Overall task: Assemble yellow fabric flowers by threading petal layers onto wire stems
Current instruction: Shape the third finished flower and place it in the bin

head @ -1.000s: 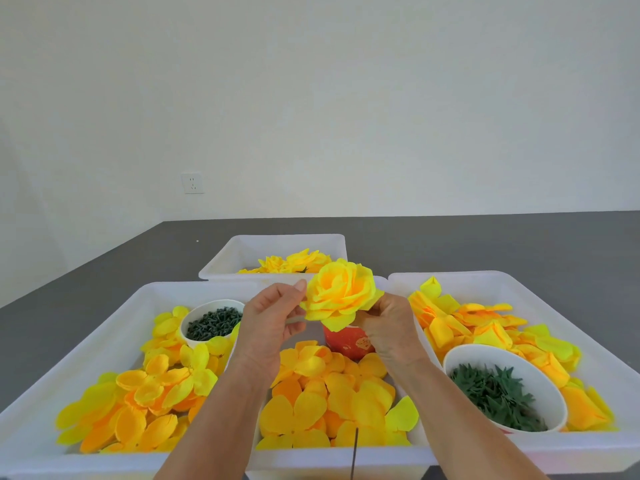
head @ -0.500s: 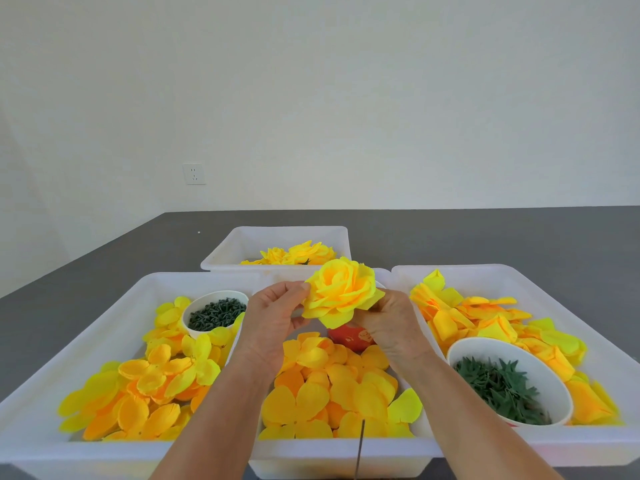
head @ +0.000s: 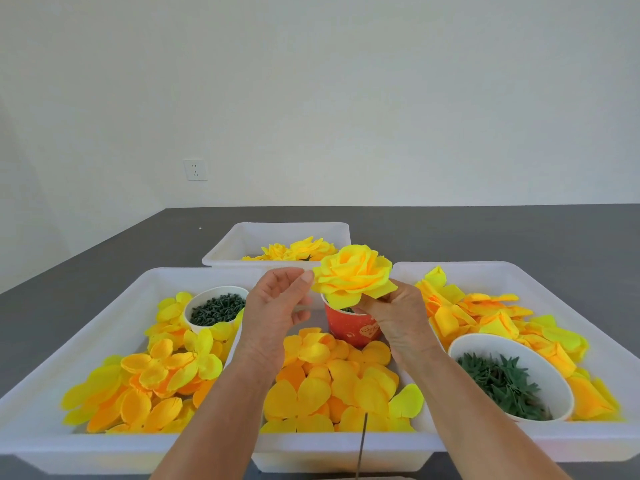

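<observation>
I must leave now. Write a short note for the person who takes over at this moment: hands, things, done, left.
Right hand pinches the yellow flower from below, above the red cup.
Left hand touches its petal edge with the thumb tip, holding nothing.
Loose petals fill the near trays; finished flowers lie in the far tray.
Done: this flower's petals look layered.
Left: likely put it with the finished ones, then build more.

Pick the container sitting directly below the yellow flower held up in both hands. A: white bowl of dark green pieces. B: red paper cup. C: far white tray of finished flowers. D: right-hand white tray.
B: the red paper cup stands in the middle tray right under the yellow flower, between the left hand and right hand.
</observation>
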### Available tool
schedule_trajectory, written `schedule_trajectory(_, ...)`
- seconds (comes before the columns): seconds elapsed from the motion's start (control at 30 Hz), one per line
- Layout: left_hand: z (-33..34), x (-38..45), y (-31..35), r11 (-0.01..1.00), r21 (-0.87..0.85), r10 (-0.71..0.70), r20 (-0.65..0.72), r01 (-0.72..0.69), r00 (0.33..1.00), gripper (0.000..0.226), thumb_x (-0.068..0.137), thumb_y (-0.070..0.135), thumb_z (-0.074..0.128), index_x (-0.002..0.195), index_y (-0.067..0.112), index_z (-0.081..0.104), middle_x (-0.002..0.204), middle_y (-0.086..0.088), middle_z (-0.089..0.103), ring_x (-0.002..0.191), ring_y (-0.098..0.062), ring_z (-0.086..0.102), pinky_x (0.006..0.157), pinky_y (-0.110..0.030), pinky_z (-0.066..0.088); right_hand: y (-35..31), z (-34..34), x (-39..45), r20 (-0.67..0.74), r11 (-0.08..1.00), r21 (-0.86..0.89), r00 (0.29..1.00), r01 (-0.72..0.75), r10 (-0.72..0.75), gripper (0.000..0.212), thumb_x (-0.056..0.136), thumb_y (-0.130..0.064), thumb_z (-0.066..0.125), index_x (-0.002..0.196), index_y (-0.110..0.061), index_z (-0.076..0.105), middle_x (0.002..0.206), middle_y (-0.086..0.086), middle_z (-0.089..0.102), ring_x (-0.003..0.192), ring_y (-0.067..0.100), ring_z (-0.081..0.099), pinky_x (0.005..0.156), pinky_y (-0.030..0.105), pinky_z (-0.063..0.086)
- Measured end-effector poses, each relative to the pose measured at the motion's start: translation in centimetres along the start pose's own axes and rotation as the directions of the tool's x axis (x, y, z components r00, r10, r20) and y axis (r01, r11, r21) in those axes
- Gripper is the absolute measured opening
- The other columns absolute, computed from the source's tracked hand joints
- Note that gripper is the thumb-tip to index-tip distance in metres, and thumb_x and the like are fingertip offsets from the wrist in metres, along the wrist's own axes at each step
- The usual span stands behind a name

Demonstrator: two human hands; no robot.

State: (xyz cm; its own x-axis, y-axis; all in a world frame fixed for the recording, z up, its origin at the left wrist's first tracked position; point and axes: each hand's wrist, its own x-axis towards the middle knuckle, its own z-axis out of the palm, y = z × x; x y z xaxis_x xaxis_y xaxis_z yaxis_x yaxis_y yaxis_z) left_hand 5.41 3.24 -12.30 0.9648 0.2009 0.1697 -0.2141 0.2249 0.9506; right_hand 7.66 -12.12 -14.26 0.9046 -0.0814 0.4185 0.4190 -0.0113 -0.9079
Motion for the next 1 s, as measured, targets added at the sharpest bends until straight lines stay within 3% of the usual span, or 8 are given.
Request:
schedule_trajectory(0.17, -0.13, -0.02, -0.1, 0.994, 0.069, -0.093, 0.063, 0.088, 0.994, 0.024, 0.084, 0.018, 0.065, 0.062, 0.009, 0.064, 0.06, -0.004, 0.061, 0.051, -0.012, 0.049, 0.05, -0.023, 0.042, 0.18, -0.07, 0.17, -0.038, 0.998, -0.054, 0.999, 0.037, -0.039, 0.035, 0.07, -0.006, 0.079, 0.056, -0.037, 0.07, 0.062, -0.003, 0.067, 0.053, -0.002, 0.052, 0.051, 0.008, 0.043)
schedule_trajectory(0.33, -0.31, -0.02, -0.1, 0.992, 0.055, -0.122, 0.131, 0.115, 0.984, 0.026, 0.086, 0.008, 0.058, 0.062, 0.009, 0.066, 0.057, -0.002, 0.061, 0.049, -0.01, 0.05, 0.048, -0.022, 0.041, 0.39, -0.14, 0.23, -0.006, 0.997, -0.067, 0.999, 0.05, -0.051, 0.04, 0.069, 0.002, 0.077, 0.048, -0.031, 0.065, 0.051, -0.015, 0.062, 0.051, -0.005, 0.052, 0.052, 0.009, 0.043)
schedule_trajectory(0.43, -0.52, 0.16, -0.1, 0.991, 0.001, -0.137, 0.084, 0.137, 0.987, 0.023, 0.084, 0.001, 0.058, 0.062, 0.007, 0.063, 0.053, -0.001, 0.058, 0.047, -0.009, 0.049, 0.045, -0.02, 0.041, 0.13, 0.05, -0.15, 0.074, 0.994, -0.045, 0.993, 0.095, -0.091, 0.03, 0.071, 0.006, 0.074, 0.068, -0.024, 0.07, 0.065, -0.006, 0.07, 0.062, -0.004, 0.058, 0.061, 0.011, 0.048)
schedule_trajectory(0.57, -0.64, 0.42, -0.19, 0.994, -0.035, -0.099, 0.012, 0.099, 0.995, 0.026, 0.085, 0.0, 0.057, 0.06, 0.007, 0.062, 0.052, -0.001, 0.057, 0.048, -0.009, 0.048, 0.046, -0.02, 0.041, -0.06, 0.05, -0.27, 0.139, 0.992, -0.052, 0.985, 0.113, -0.105, 0.036, 0.072, 0.007, 0.073, 0.079, -0.028, 0.068, 0.067, -0.025, 0.067, 0.07, -0.011, 0.062, 0.065, 0.006, 0.046)
schedule_trajectory(0.63, -0.51, 0.38, -0.28, 0.996, -0.042, -0.082, 0.038, 0.084, 0.996, 0.025, 0.085, 0.001, 0.058, 0.061, 0.008, 0.062, 0.052, -0.001, 0.058, 0.05, -0.01, 0.049, 0.047, -0.019, 0.043, 0.02, 0.01, -0.2, 0.089, 0.994, -0.057, 0.993, 0.089, -0.083, 0.031, 0.071, 0.002, 0.076, 0.073, -0.029, 0.07, 0.066, -0.019, 0.069, 0.068, -0.005, 0.061, 0.064, 0.011, 0.048)
schedule_trajectory(0.73, -0.37, 0.34, -0.44, 0.998, -0.023, -0.048, 0.083, 0.05, 0.995, 0.027, 0.086, 0.002, 0.059, 0.06, 0.01, 0.063, 0.054, -0.001, 0.058, 0.053, -0.011, 0.049, 0.051, -0.02, 0.043, 0.27, 0.0, -0.12, 0.004, 0.991, -0.099, 0.996, 0.088, -0.088, 0.028, 0.071, -0.004, 0.078, 0.065, -0.029, 0.068, 0.071, 0.006, 0.071, 0.07, 0.012, 0.059, 0.065, 0.027, 0.05)
schedule_trajectory(0.83, -0.41, 0.3, -0.42, 0.999, -0.018, -0.037, 0.088, 0.039, 0.995, 0.023, 0.086, 0.002, 0.059, 0.064, 0.008, 0.062, 0.054, 0.0, 0.059, 0.054, -0.012, 0.049, 0.05, -0.019, 0.043, 0.23, 0.07, -0.14, 0.013, 0.993, -0.09, 0.997, 0.076, -0.075, 0.024, 0.071, -0.005, 0.078, 0.067, -0.027, 0.069, 0.079, 0.013, 0.073, 0.074, 0.019, 0.06, 0.068, 0.031, 0.051)
schedule_trajectory(1.0, -0.33, 0.22, -0.19, 0.992, -0.004, -0.124, 0.087, 0.125, 0.988, 0.027, 0.087, 0.017, 0.058, 0.062, 0.012, 0.066, 0.057, 0.0, 0.061, 0.052, -0.013, 0.053, 0.048, -0.021, 0.045, 0.15, -0.05, -0.11, 0.02, 0.996, -0.045, 0.997, 0.073, -0.073, 0.026, 0.071, -0.006, 0.078, 0.066, -0.03, 0.07, 0.075, -0.005, 0.073, 0.071, 0.006, 0.06, 0.063, 0.014, 0.049)
